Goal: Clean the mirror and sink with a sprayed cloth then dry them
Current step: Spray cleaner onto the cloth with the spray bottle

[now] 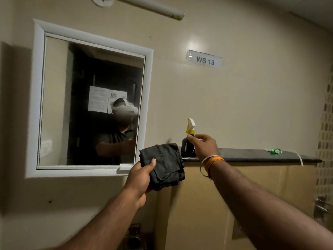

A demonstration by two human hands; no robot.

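Note:
A white-framed mirror hangs on the beige wall at the left. My left hand holds a folded dark cloth up in front of the wall, just right of the mirror's lower corner. A dark spray bottle with a white and yellow trigger head stands on a dark stone shelf. My right hand is at the bottle's neck, thumb and fingers curled round it. The sink is out of view.
A small green and white object and a white cord lie on the shelf to the right. A "WS 13" sign is on the wall above. A metal tap fitting sits at the right edge, a dark fixture low in the middle.

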